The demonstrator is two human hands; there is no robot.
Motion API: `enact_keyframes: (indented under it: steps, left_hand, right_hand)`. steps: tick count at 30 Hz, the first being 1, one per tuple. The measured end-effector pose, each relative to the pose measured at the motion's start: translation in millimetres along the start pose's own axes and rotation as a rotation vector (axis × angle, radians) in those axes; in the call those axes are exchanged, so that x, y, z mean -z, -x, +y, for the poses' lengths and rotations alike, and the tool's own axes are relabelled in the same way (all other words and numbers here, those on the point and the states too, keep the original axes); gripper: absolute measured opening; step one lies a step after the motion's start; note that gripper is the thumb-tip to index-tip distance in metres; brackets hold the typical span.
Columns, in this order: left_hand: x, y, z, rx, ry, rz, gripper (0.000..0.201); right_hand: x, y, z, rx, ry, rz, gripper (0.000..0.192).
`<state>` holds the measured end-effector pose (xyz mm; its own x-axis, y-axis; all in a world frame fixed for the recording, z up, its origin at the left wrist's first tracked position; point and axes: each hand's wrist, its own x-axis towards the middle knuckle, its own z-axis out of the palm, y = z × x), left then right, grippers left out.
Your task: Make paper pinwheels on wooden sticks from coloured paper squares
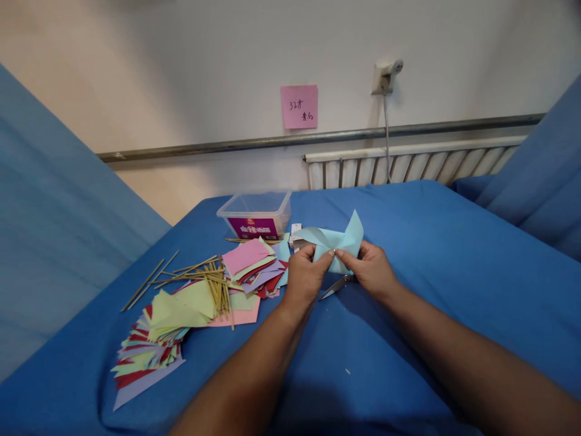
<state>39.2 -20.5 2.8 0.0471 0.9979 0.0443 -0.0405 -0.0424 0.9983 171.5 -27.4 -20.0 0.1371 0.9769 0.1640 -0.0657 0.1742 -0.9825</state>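
A light blue paper pinwheel is held between both hands above the blue cloth, its corners folded in and curling up. My left hand grips its left side, thumb pressed near the middle. My right hand pinches the right side, with its thumb beside the other thumb. A small shiny pin head shows between the thumb tips at the centre. Under the hands lies a pair of scissors, blades pointing left and handles partly hidden by my right hand. The fingers behind the paper are hidden.
Left of the hands lie a stack of coloured paper squares, scattered thin sticks and a fanned paper pile. A clear plastic box stands behind them, near a small white box. Blue curtains hang at both sides.
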Motion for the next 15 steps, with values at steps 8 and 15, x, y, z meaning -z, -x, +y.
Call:
enact_keyframes:
  steps: [8,15]
  left_hand:
    - [0.4,0.9,1.5,-0.011,-0.004,0.017,0.027]
    - [-0.7,-2.4,-1.5,-0.028,0.033,0.015,0.029]
  right_hand:
    - [-0.2,0.5,1.1,0.005,-0.018,-0.021,0.037]
    - [-0.4,-1.0,2.2,0.069,0.117,0.100,0.035]
